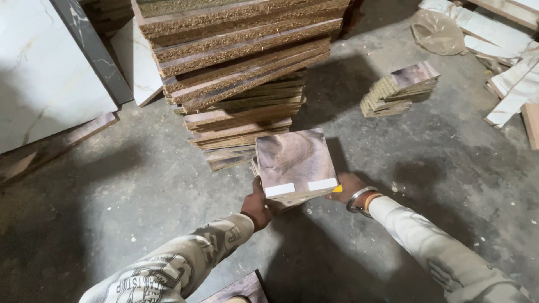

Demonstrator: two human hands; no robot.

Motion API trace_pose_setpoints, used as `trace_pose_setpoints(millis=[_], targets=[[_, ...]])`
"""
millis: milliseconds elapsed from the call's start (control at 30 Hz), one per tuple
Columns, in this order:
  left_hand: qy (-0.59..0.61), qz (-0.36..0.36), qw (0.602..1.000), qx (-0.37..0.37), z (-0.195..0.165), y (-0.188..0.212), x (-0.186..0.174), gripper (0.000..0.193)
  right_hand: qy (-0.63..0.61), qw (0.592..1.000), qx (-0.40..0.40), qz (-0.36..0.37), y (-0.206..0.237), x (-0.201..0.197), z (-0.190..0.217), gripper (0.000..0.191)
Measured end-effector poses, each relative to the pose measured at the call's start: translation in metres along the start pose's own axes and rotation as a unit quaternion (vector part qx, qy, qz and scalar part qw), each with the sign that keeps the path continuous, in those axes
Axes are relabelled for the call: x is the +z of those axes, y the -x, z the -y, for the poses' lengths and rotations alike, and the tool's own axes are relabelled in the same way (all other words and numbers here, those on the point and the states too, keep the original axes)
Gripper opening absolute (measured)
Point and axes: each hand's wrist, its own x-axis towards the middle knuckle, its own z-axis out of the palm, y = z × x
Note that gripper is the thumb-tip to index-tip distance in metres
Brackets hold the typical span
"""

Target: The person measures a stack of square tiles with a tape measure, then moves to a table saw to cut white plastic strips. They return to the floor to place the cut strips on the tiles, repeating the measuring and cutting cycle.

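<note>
The person holds a small bundle of square, brown wood-grain laminated board pieces out in front of the body, above the grey concrete floor. The left hand clasps the bundle's lower left corner and the right hand, which wears a metal bangle at the wrist, grips its lower right edge, so both hands are closed on the bundle from opposite sides. Two pale strips show along the near edge of the top piece, and the raw edges of the pieces below it peek out beneath.

Just behind the bundle rises a tall, uneven stack of long particleboard planks with wood-grain faces. Well apart, to the upper right, a small neat pile of similar square laminated pieces already rests on the floor. Large white marble-patterned panels lean at the left, and loose pale offcut strips lie scattered at the far right.

Judging by this layout, one batch of squares appears gathered and set down, while the held bundle is mid-carry and not yet placed anywhere. How many pieces remain to be gathered cannot be told.
</note>
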Motion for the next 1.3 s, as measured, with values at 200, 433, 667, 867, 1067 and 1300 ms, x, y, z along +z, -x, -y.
trace_pose_setpoints(millis=[200, 433, 667, 867, 1067, 1300], targets=[[-0.479, -0.013, 0.824, 0.302, -0.014, 0.008, -0.021, 0.119, 0.103, 0.994, -0.024, 0.002, 0.008, 0.015, 0.01, 0.056], [-0.528, 0.053, 0.818, 0.223, -0.027, 0.005, -0.028, 0.127, 0.06, 0.998, -0.01, 0.026, 0.012, 0.018, 0.013, 0.044], [-0.611, 0.071, 0.759, 0.214, -0.029, 0.009, -0.028, 0.123, 0.107, 0.992, -0.042, 0.052, 0.016, -0.013, 0.012, 0.045], [-0.67, 0.032, 0.717, 0.189, -0.063, 0.048, -0.011, 0.121, 0.176, 0.979, -0.039, 0.094, 0.029, -0.037, 0.024, 0.048], [-0.705, 0.024, 0.674, 0.22, -0.091, 0.082, -0.001, 0.139, 0.236, 0.967, 0.028, 0.089, 0.033, -0.055, 0.009, 0.046], [-0.591, -0.001, 0.659, 0.465, -0.11, 0.084, 0.025, 0.075, -0.063, 0.981, -0.118, -0.136, 0.041, -0.086, 0.006, 0.056]])
